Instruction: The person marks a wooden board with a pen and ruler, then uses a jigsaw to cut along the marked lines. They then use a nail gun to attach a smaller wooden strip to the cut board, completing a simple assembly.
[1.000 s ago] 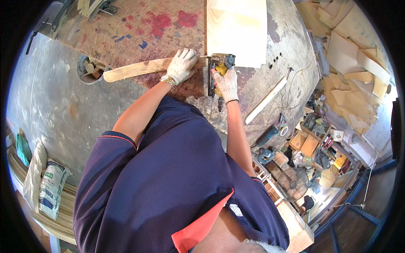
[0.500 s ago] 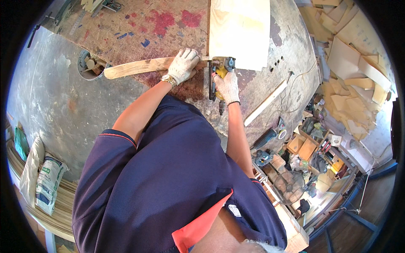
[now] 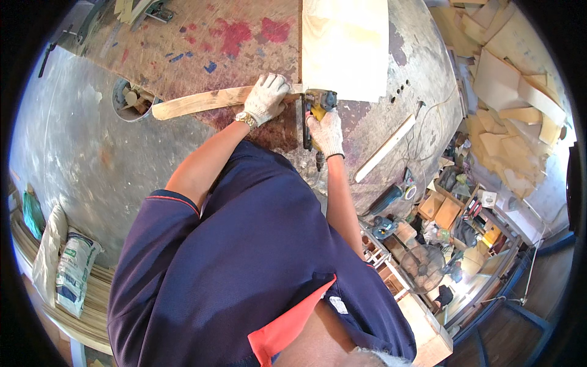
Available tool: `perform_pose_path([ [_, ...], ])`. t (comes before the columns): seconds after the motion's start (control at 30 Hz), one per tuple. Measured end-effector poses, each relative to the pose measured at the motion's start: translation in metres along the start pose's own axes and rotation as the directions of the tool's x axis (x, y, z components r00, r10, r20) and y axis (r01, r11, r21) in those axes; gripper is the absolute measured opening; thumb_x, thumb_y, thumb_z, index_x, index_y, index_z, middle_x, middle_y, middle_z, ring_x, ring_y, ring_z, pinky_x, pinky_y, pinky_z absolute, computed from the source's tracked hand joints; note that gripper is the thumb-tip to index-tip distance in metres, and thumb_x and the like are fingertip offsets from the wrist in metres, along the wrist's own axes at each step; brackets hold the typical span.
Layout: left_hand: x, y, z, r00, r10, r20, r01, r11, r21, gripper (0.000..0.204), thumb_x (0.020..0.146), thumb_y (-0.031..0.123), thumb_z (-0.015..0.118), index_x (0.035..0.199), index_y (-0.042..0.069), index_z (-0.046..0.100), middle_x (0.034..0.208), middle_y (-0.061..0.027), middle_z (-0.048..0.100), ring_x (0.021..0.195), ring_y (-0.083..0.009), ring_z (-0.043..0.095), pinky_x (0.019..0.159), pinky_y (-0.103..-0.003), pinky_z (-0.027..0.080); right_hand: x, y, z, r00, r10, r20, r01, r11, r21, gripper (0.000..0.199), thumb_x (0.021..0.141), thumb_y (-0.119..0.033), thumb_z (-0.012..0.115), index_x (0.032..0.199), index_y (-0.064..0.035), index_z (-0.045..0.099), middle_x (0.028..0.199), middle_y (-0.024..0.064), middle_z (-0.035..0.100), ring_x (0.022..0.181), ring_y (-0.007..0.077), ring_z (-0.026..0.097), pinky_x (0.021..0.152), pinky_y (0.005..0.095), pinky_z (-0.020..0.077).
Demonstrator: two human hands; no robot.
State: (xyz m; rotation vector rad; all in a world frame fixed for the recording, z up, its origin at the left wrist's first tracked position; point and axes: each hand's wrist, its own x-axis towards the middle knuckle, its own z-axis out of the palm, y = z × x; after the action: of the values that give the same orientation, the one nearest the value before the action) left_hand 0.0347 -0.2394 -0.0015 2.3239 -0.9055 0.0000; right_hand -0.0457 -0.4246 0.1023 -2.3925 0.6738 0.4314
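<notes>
My left hand (image 3: 268,96), in a white work glove, presses flat on a long curved wooden strip (image 3: 195,103) that lies across the stained workbench (image 3: 183,55). My right hand (image 3: 326,131), also gloved, grips a yellow and black handheld power saw (image 3: 315,113) standing at the strip's right end. The saw sits just below the near edge of a pale plywood board (image 3: 345,43). My dark blue shirt fills the lower middle of the view and hides the bench's near edge.
A round hole with wood scraps (image 3: 131,98) is at the strip's left end. A pale wooden slat (image 3: 386,148) lies to the right. Power tools (image 3: 391,196) and boxes crowd the right side, offcut boards (image 3: 507,110) pile beyond, and sacks (image 3: 70,269) lie at left.
Both hands, the strip and the saw hold the same pose; only the view has shifted slightly as my head moved.
</notes>
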Motion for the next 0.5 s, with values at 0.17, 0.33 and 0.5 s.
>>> perform_pose_path([
  [0.17, 0.002, 0.0, 0.0, 1.0, -0.002, 0.012, 0.001, 1.0, 0.012, 0.046, 0.07, 0.021, 0.082, 0.11, 0.008, 0.065, 0.119, -0.0116, 0.06, 0.119, -0.0323, 0.055, 0.103, -0.046, 0.044, -0.003, 0.02, 0.008, 0.985, -0.036, -0.166, 0.024, 0.997, -0.071, 0.039, 0.085, -0.031, 0.073, 0.104, 0.0034, 0.067, 0.096, 0.0292, 0.071, 0.093, 0.047, 0.069, 0.082, 0.0513, 0.055],
  [0.33, 0.0, 0.003, 0.003, 0.999, -0.006, -0.049, 0.007, 1.0, 0.029, 0.042, 0.078, 0.032, 0.08, 0.109, 0.008, 0.065, 0.12, -0.0127, 0.061, 0.118, -0.0328, 0.056, 0.101, -0.048, 0.044, -0.042, 0.066, 0.01, 0.973, 0.014, -0.231, -0.059, 0.98, -0.19, 0.051, 0.083, -0.031, 0.075, 0.116, 0.0058, 0.061, 0.1, 0.031, 0.069, 0.098, 0.0484, 0.067, 0.087, 0.0513, 0.0548],
  [0.5, -0.002, 0.005, 0.005, 1.0, -0.009, -0.014, 0.011, 0.985, 0.171, 0.049, 0.08, 0.038, 0.079, 0.117, 0.008, 0.066, 0.122, -0.0111, 0.06, 0.119, -0.031, 0.055, 0.1, -0.048, 0.043, -0.097, 0.106, 0.016, 0.817, 0.279, -0.505, -0.388, 0.913, -0.123, 0.08, 0.081, -0.019, 0.078, 0.153, -0.0128, 0.043, 0.131, 0.0278, 0.055, 0.105, 0.0478, 0.066, 0.092, 0.0518, 0.0545],
])
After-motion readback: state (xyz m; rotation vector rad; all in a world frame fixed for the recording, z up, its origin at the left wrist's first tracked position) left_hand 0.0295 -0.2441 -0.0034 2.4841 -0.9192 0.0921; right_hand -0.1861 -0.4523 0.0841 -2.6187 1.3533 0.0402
